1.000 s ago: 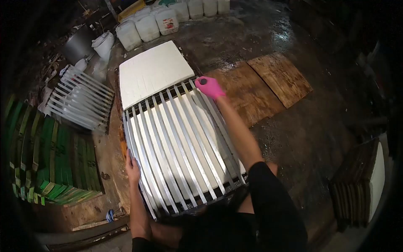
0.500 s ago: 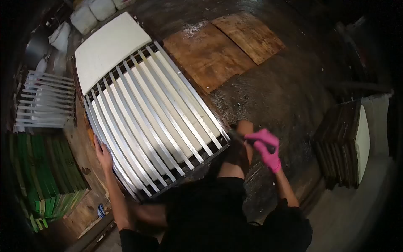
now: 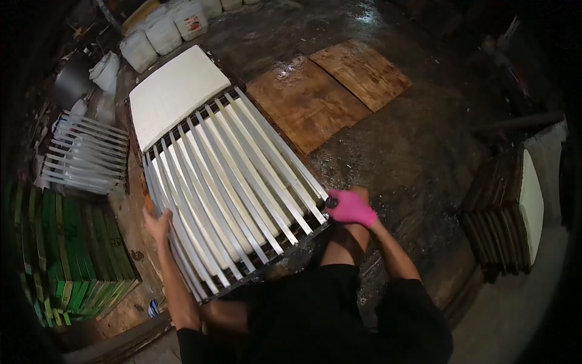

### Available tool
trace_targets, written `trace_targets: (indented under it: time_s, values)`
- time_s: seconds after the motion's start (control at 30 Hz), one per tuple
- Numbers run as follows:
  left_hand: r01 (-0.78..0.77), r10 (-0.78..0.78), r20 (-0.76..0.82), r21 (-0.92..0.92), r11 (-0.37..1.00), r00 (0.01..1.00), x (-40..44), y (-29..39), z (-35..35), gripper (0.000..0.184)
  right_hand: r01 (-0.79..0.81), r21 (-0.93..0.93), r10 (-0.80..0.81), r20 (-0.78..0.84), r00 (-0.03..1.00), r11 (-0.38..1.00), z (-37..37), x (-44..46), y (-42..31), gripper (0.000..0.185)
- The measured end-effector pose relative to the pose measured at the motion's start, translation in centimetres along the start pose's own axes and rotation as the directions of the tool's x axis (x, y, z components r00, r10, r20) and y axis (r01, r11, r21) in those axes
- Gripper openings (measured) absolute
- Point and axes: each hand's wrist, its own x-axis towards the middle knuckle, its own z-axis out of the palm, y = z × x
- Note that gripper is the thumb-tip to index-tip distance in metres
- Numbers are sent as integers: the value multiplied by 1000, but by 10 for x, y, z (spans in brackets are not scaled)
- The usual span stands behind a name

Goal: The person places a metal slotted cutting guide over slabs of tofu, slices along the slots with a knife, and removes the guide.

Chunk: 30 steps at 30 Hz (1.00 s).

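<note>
A metal slatted rack (image 3: 270, 167) lies over a white slab (image 3: 209, 233), whose surface shows between the bars. My bare left hand (image 3: 159, 225) is at the rack's left edge, thumb on the near side and fingers around the outer side. In a pink glove, my right hand (image 3: 353, 208) is closed around a dark-handled tool (image 3: 331, 202) at the rack's lower right corner. The tool's working end is hidden. Beyond the rack's far end, another white slab (image 3: 176, 94) lies uncovered.
Brown boards (image 3: 309, 103) lie on the wet dark floor. Green slatted frames (image 3: 73, 249) and a smaller metal rack (image 3: 85, 155) stand at left. White jugs (image 3: 163, 30) line the back. Stacked dark panels with a white face (image 3: 530, 206) stand at right.
My right hand has moved left with the tool, reaching the rack's corner. My left hand remains at the left edge, its thumb now further over the rack. The camera view has shifted.
</note>
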Motion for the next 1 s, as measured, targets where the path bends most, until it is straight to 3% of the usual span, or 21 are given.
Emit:
trace_targets:
  time_s: [0.03,0.07,0.13,0.27,0.33,0.4,0.47,0.53,0.63,0.73,0.77,0.83,0.87,0.93,1.0]
  values:
    - [-21,18,-56,-64,998,998,1,-16,-3,86,4,21,-4,-8,1000,1000,-23,-8,-15,50]
    - [11,-11,-48,15,1000,999,-11,5,-12,82,11,37,-11,-10,1000,999,-43,-21,-30,46]
    - [68,-59,-57,168,983,997,-21,93,-40,75,25,47,-22,-69,997,999,-81,-46,-61,42]
    - [-169,103,-272,-232,958,957,-22,121,-63,69,132,142,-93,-250,964,981,-114,-60,-65,42]
    - [-205,47,-347,-435,877,937,-21,161,-75,69,213,239,-116,-364,924,947,-132,-51,-68,40]
    - [-270,70,-446,-402,875,892,-3,186,-97,69,301,253,-150,-480,864,920,-152,-32,-83,35]
    - [-160,-49,-422,-446,881,905,10,224,-126,45,477,115,-319,-604,730,871,-169,-3,-92,32]
    - [-315,-13,-509,-552,772,861,20,239,-142,32,447,99,-310,-590,746,889,-188,11,-120,29]
    - [-432,30,-628,-498,752,777,10,273,-162,28,472,91,-347,-561,752,877,-207,46,-146,27]
    - [-582,99,-692,-512,632,715,0,279,-176,23,507,126,-360,-561,745,853,-213,65,-173,26]
    - [-606,143,-669,-536,588,730,-7,278,-183,20,543,127,-384,-575,722,830,-213,68,-179,26]
    - [-619,105,-738,-469,629,667,-10,276,-189,20,608,106,-438,-599,671,787,-213,91,-192,28]
    - [-661,122,-777,-428,616,618,-11,278,-189,21,618,99,-452,-594,665,780,-215,102,-194,30]
    - [-680,93,-790,-454,576,607,-15,282,-187,24,580,27,-467,-562,682,814,-219,115,-201,29]
    - [-685,74,-812,-435,585,578,-18,276,-187,27,610,71,-486,-535,691,789,-212,127,-204,28]
